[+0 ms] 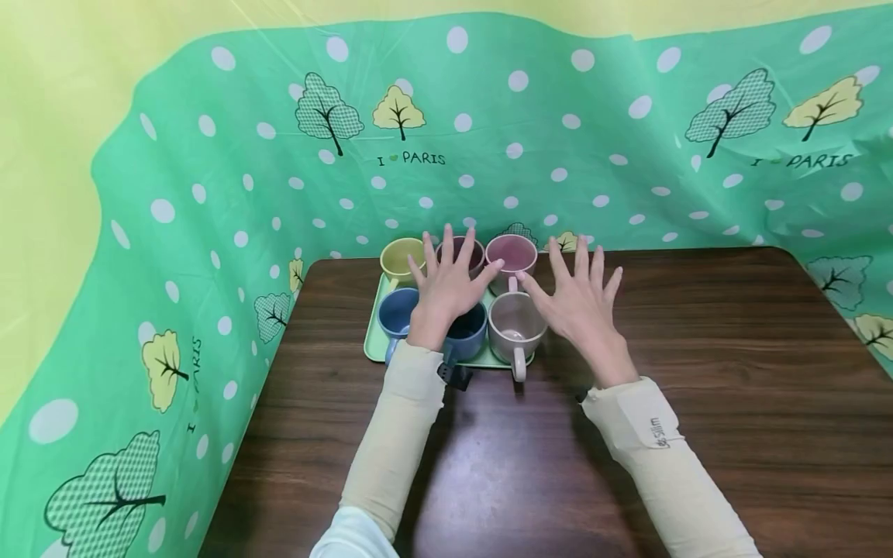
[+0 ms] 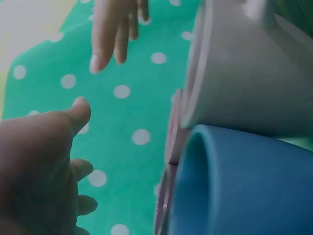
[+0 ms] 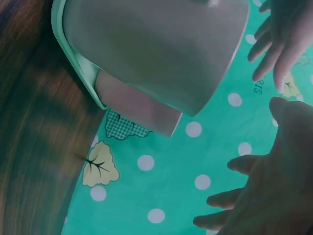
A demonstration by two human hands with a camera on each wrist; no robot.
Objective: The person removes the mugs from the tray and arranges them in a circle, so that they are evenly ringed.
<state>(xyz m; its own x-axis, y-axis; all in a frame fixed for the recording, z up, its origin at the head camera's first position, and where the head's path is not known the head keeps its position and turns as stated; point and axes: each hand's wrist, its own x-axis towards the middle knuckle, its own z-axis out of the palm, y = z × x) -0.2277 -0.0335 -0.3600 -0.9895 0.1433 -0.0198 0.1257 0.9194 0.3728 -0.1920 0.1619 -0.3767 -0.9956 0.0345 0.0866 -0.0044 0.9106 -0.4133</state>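
Several mugs stand in two rows on a light green tray [image 1: 374, 341]. The back row has a yellow mug [image 1: 398, 260], a dark purple mug [image 1: 477, 260] and a pink mug [image 1: 512, 256]. In front are a blue mug [image 1: 396, 314], a darker blue mug [image 1: 469, 333], partly hidden by the left wrist, and a grey-white mug [image 1: 518, 329]. My left hand [image 1: 448, 287] is spread over the middle mugs, holding nothing. To the right of the grey-white mug, my right hand [image 1: 579, 306] is also spread with nothing in it. The wrist views show both hands beside the mug rims.
The tray stands near the back edge of a dark wooden table [image 1: 509, 465]. A green dotted cloth [image 1: 488, 155] with tree prints hangs behind the table and along its sides. A black strap piece [image 1: 456, 377] sits at the left wrist.
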